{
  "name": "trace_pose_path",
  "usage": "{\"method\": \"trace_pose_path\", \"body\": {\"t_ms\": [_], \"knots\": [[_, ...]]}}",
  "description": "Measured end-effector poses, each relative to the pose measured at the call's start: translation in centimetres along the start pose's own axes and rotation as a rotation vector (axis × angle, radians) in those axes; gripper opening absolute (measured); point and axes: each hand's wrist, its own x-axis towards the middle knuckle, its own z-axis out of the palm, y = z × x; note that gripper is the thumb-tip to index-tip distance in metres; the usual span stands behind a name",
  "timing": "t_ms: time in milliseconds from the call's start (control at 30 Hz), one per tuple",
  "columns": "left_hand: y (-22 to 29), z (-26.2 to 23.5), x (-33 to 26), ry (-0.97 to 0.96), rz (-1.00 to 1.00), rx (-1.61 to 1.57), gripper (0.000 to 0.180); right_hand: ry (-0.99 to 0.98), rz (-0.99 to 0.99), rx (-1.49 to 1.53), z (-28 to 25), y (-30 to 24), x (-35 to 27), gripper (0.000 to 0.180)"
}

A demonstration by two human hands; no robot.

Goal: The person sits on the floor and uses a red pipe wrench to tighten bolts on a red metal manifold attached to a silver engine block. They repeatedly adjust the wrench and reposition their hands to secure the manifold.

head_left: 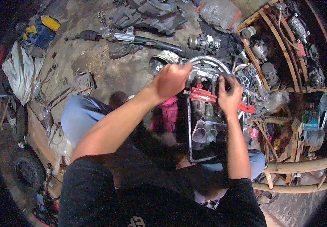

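Observation:
My left hand (173,80) is closed in a fist at the left end of a silver metal part (199,72); whatever it grips is hidden. Curled fingers of my right hand (230,92) close around something dark at the right side of that part, too shadowed to name. Just below and between my hands is a red vise (203,94), mounted on a metal frame stand (189,132). Lower inside the frame lies a grey metal casting with two round bores (206,133). A pink cloth (167,115) hangs left of the frame.
Beyond my hands are a round metal rim (209,59), a steering rack (148,41) and a compressor (204,41). Wooden shelves (275,34) with machine parts stand at the right, above a bamboo rail (303,165). A tire (28,170) and white sack (21,72) are at left.

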Motion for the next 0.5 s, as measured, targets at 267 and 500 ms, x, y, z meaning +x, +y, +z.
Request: {"method": "trace_pose_path", "body": {"t_ms": [267,500], "knots": [[0.5,1.0,0.2,-0.026,-0.055,-0.125,0.011,-0.017,-0.004,0.045,0.4,0.2,-0.1,0.032],[1.0,-1.1,0.7,-0.103,0.041,0.017,0.019,0.017,-0.018,0.011,0.4,0.7,-0.2,0.033]]}}
